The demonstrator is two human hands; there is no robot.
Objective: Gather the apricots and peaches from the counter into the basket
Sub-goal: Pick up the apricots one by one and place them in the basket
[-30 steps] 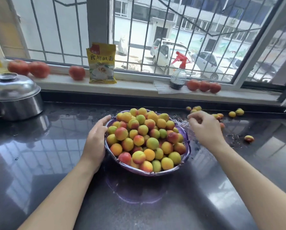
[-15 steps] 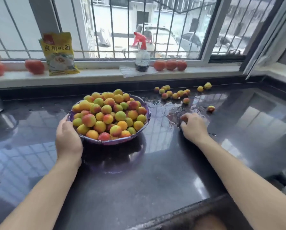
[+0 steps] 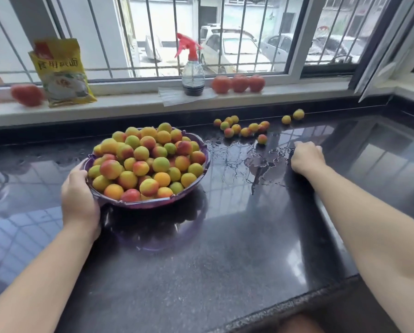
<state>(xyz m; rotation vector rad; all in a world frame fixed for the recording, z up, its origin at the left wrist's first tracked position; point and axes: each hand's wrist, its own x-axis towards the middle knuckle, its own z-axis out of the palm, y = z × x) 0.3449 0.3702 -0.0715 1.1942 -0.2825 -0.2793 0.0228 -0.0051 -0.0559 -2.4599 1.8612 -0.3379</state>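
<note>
We see a purple basket (image 3: 201, 169) standing on the dark, glossy bench (image 3: 225, 248), left of middle, heaped above its rim with small round fruit (image 3: 148, 162). The skins run from yellow-green through orange to a red blush, and many pieces show two colours at once. We cannot tell apricot from peach at this size.

Our left hand (image 3: 80, 200) grips the near-left rim of the basket, thumb over the edge and touching the fruit there, fingers curled below the rim.

Our right hand (image 3: 306, 158) rests on the bench well to the right of the basket, knuckles up and fingers curled under at the edge of a spread of water (image 3: 254, 157). We cannot tell whether it holds a fruit beneath the fingers.

A loose cluster of fruit (image 3: 242, 128) lies on the bench near the back wall, between basket and right hand but farther off. One piece (image 3: 262, 139) sits just apart from the cluster at the water's edge. Two yellow ones (image 3: 292, 117) lie further right.

On the windowsill (image 3: 129, 102) stands a yellow packet (image 3: 62, 73) with a red patch at the top and dark Chinese characters, too blurred for us to read surely. Beside it lies a tomato (image 3: 28, 94). A clear spray bottle (image 3: 192, 70) with a red trigger and dark liquid stands on a white sheet, with three tomatoes (image 3: 239, 83) just to its right.
</note>
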